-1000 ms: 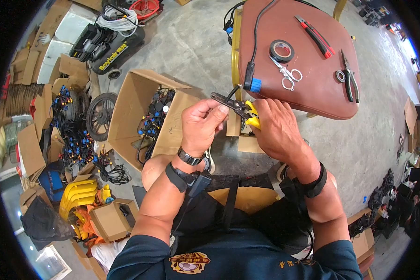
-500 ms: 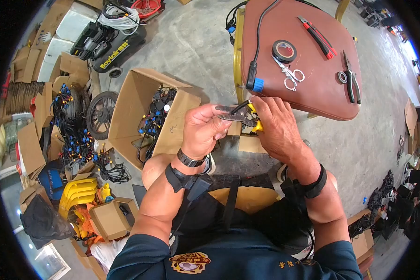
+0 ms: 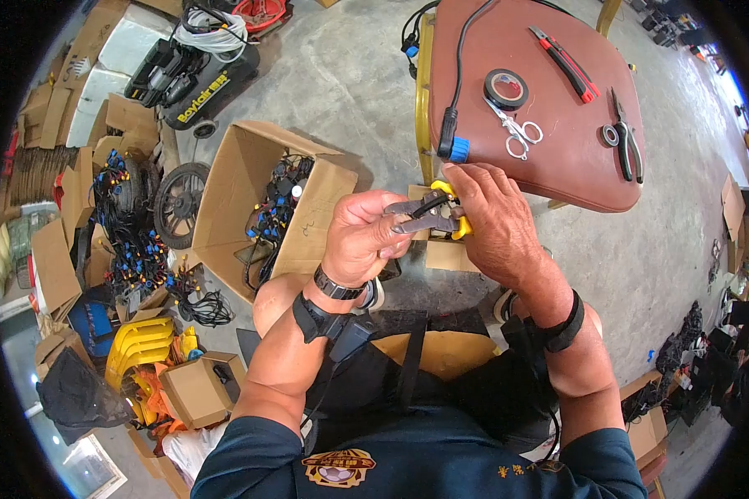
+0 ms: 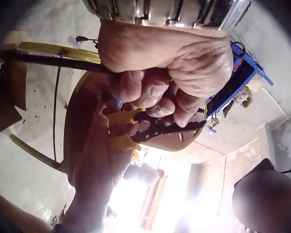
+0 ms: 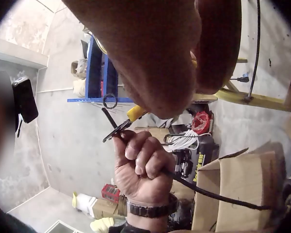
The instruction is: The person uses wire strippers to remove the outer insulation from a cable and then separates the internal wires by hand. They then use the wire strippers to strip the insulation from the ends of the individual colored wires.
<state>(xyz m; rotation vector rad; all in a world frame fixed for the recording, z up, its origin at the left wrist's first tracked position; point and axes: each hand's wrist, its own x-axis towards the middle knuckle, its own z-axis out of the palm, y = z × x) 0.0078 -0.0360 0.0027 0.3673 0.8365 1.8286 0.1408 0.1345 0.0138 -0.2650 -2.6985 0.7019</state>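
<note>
Your pliers (image 3: 431, 214) carry yellow grips; your cable (image 5: 208, 194) is black, the connector cap (image 3: 458, 151) blue, the tabletop (image 3: 558, 141) reddish-brown, the tape roll (image 3: 505, 89) black.

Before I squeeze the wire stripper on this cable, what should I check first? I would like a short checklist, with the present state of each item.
1. Left hand has its grip round the black cable: ok.
2. Right hand holds the yellow handles of the wire stripper: ok.
3. Cable end sits in the proper notch: cannot tell, the fingers hide it.
4. Left fingertips kept away from the stripper's metal head: not ok, they lie against it.
5. Tape roll and scissors lie close by on the chair seat: ok.
</note>
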